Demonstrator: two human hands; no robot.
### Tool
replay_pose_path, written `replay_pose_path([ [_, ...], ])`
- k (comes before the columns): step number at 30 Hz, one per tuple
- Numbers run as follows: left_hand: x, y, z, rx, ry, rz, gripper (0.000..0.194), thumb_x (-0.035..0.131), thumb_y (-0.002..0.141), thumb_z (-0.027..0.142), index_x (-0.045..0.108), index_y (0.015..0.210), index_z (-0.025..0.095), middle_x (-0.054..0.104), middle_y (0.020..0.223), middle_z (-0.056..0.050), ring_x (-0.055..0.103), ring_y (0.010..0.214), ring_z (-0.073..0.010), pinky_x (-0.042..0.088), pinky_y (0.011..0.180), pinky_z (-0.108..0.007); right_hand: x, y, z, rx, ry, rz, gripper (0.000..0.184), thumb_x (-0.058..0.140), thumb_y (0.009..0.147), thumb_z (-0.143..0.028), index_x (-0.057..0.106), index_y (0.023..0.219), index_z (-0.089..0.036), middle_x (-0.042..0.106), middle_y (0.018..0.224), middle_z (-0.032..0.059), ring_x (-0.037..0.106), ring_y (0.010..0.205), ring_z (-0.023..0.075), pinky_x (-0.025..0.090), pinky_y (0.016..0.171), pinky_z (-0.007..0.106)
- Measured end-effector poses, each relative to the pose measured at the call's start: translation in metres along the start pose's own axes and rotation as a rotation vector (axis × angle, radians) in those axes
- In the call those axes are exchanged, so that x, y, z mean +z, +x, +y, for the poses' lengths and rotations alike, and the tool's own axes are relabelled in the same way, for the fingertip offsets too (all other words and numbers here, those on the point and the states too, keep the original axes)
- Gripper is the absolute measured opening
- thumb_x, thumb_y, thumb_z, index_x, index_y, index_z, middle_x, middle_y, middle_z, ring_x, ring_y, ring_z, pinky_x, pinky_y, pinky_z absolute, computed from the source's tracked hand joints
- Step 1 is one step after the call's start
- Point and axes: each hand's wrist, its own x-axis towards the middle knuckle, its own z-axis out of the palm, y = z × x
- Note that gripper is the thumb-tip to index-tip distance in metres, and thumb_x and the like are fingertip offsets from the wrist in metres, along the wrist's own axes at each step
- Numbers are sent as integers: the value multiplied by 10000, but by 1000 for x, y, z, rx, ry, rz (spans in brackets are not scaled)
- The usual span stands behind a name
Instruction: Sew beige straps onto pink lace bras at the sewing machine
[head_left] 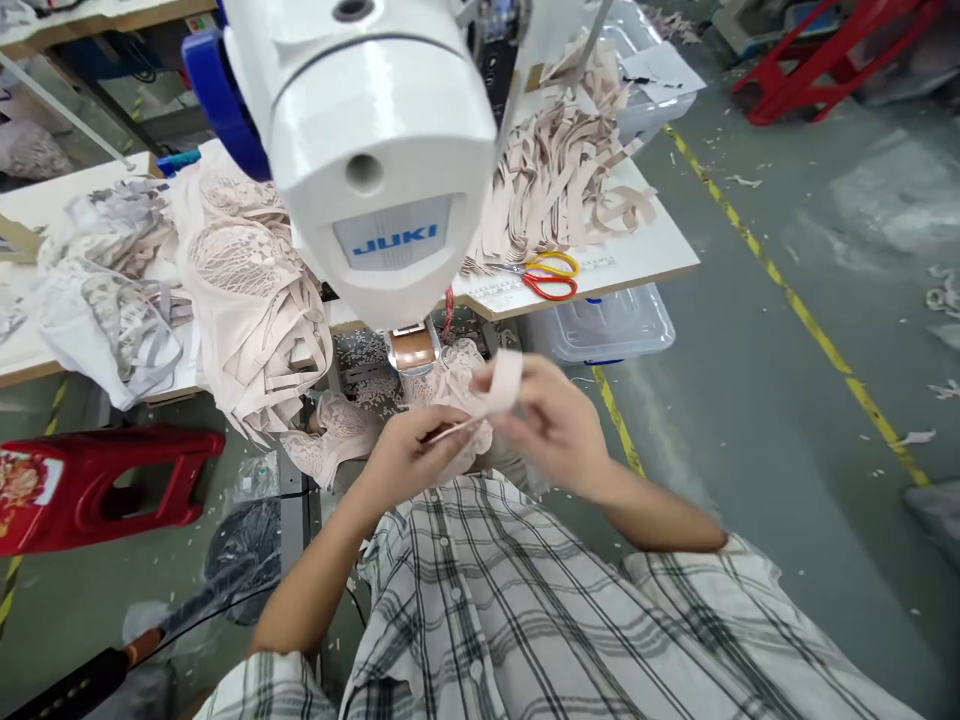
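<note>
My left hand [411, 452] is closed, thumb against fingers, on a thin edge of pale pink strap. That strap [505, 382] rises in a loop at my right hand [556, 422], whose fingers are bent around it and slightly blurred. Just beyond and beneath my hands hangs a pale pink lace bra [456, 370]; whether the strap is joined to it is hidden by my fingers. Another lace cup [334, 435] hangs to the left of my left hand. Over them stands the white sewing machine head [382, 170], its metal bed end [412, 350] close in front of my hands.
Pink bras [240, 270] and white bras [105, 280] are heaped on the left table. Cut straps [547, 180] cover the right one, with scissors [551, 275] near its edge. A clear plastic box [607, 325] is below. A red stool [112, 490] stands at left.
</note>
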Motion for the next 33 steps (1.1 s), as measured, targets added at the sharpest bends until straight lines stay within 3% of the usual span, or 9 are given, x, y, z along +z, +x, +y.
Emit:
replay_pose_path([
  [3,12,7,8,-146,-388,-282,299,569,962,363,732,1135,181,745,1035,-71,669,950,-192,488,841,-288,-11,23,8,328,284,-56,45,621,915,-246,625,894,-206,668,1231,67,659,1116,203,538,950,394],
  [6,25,13,3,-285,-720,-386,414,619,930,442,689,1253,192,731,1155,-102,681,1013,-225,498,844,-297,-16,33,24,522,504,-108,143,667,874,-284,579,816,-187,670,1227,70,691,1032,187,545,885,357],
  [9,34,16,-6,-379,-901,-450,535,679,879,481,645,1323,184,721,1192,-129,698,992,-241,510,795,-286,-17,31,35,604,587,-113,193,693,844,-299,547,789,-187,658,1258,71,703,977,169,537,769,295],
  [17,44,19,-9,-364,-980,-504,514,684,881,434,636,1338,203,700,1236,-124,669,1095,-259,501,829,-280,-25,27,32,621,590,-128,177,687,839,-294,545,794,-199,708,1125,58,681,1044,179,523,767,279],
  [22,49,29,-40,-406,-640,-471,624,618,850,612,647,1273,155,712,1128,-140,669,975,-253,500,791,-318,-19,24,51,690,700,-118,177,700,844,-296,559,817,-193,674,1234,53,701,1023,185,545,710,259],
  [24,46,31,-65,-435,-443,-437,630,606,809,677,702,1076,115,720,956,-125,649,829,-222,492,744,-317,-12,19,78,818,808,51,173,724,824,-266,573,821,-183,709,1122,55,712,935,181,561,690,270],
  [28,16,17,-113,-492,-228,-336,508,641,780,634,678,769,128,659,730,-50,559,680,-168,435,664,-285,-11,4,148,1008,805,584,103,682,884,-222,613,868,-147,693,896,32,634,728,103,556,660,246],
  [31,-20,-6,-132,-540,-57,-211,399,654,778,548,679,729,153,651,703,-21,536,667,-166,408,648,-277,-35,-6,187,973,690,885,182,585,973,-315,629,1029,-148,658,962,34,615,747,100,558,655,250],
  [33,-43,-18,-139,-573,42,-111,313,671,753,477,696,733,166,679,728,-26,566,713,-190,420,677,-284,-61,-9,200,925,607,1070,140,531,995,-272,595,933,-164,612,840,-14,543,636,57,514,585,190],
])
